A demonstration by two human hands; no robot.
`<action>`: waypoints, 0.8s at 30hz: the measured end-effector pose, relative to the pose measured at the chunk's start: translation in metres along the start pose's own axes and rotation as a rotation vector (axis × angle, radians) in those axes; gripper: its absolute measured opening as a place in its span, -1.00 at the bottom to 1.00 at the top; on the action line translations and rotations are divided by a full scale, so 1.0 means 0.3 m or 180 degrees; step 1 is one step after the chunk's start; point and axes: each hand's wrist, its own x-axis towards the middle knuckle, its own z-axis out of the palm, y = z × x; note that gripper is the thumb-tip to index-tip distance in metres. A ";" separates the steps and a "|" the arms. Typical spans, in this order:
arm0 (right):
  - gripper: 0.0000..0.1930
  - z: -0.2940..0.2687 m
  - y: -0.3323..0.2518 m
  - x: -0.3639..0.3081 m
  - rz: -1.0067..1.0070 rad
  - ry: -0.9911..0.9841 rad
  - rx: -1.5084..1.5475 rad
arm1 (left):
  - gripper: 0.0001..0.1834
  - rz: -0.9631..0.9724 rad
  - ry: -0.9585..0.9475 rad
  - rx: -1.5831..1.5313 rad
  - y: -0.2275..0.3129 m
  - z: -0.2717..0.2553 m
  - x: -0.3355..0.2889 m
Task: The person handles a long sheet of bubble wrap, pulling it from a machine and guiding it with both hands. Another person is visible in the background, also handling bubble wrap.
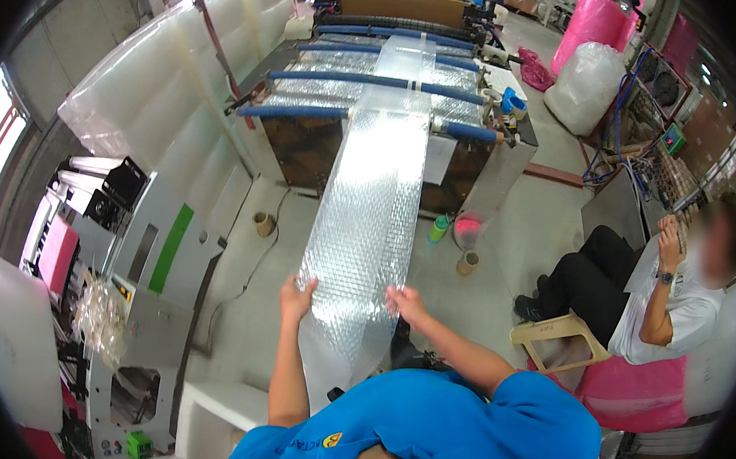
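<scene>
A long strip of clear, silvery bubble wrap (368, 204) runs down from a machine's blue rollers (299, 114) toward my body. My left hand (297, 298) pinches its left edge, fingers closed on the film. On the opposite edge, my right hand (406, 304) grips the strip with thumb and fingers. The film is stretched between both hands at about the same height. Its lower end hangs in front of my blue shirt, narrowing and partly folded.
A seated person (665, 310) in a white top is at the right, beside a beige stool (581, 362). Large bubble wrap rolls (174, 71) line the left, behind a grey machine (170, 258). Cardboard cores (263, 224) and a green container (439, 228) stand on the floor.
</scene>
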 end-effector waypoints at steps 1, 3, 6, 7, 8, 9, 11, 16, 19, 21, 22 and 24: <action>-0.77 0.010 -0.037 -0.025 -0.0184 -0.0112 0.0057 | -0.48 -0.0128 0.0019 -0.0196 0.025 -0.027 -0.005; -0.76 0.037 -0.113 -0.058 -0.0463 -0.0386 0.0335 | -0.56 0.0438 0.0285 -0.0125 0.073 -0.085 -0.011; -0.73 0.089 -0.167 -0.089 -0.0669 -0.0074 0.0377 | -0.62 0.0770 0.0625 -0.0566 0.117 -0.135 -0.018; -0.72 0.098 -0.165 -0.092 -0.0655 0.0049 0.0419 | -0.65 0.0687 0.0630 -0.0441 0.119 -0.138 -0.021; -0.73 0.103 -0.151 -0.088 -0.0587 0.0236 0.0285 | -0.65 0.0546 0.0534 -0.0306 0.114 -0.132 -0.026; -0.74 0.096 -0.127 -0.083 -0.0558 0.0249 0.0242 | -0.65 0.0522 0.0561 -0.0214 0.101 -0.116 -0.030; -0.74 0.062 -0.063 -0.054 -0.0580 0.0317 0.0045 | -0.60 0.0523 0.0611 -0.0099 0.061 -0.057 -0.037; -0.74 -0.011 0.105 0.038 -0.0289 0.0598 -0.0723 | -0.48 0.0292 -0.0207 -0.0628 -0.068 0.067 -0.015; -0.70 -0.026 0.142 0.057 -0.0403 0.0562 -0.0967 | -0.43 0.0106 -0.0736 -0.0599 -0.096 0.097 0.003; -0.68 -0.045 0.148 0.062 -0.0167 0.0383 -0.0804 | -0.39 0.0192 -0.0945 -0.0378 -0.093 0.115 0.009; -0.70 -0.058 0.149 0.070 -0.0027 0.0328 -0.0930 | -0.38 0.0161 -0.0936 -0.0050 -0.090 0.126 0.011; -0.73 -0.096 0.161 0.092 0.0275 0.0032 -0.0838 | -0.34 -0.0018 -0.0928 0.0344 -0.094 0.150 0.018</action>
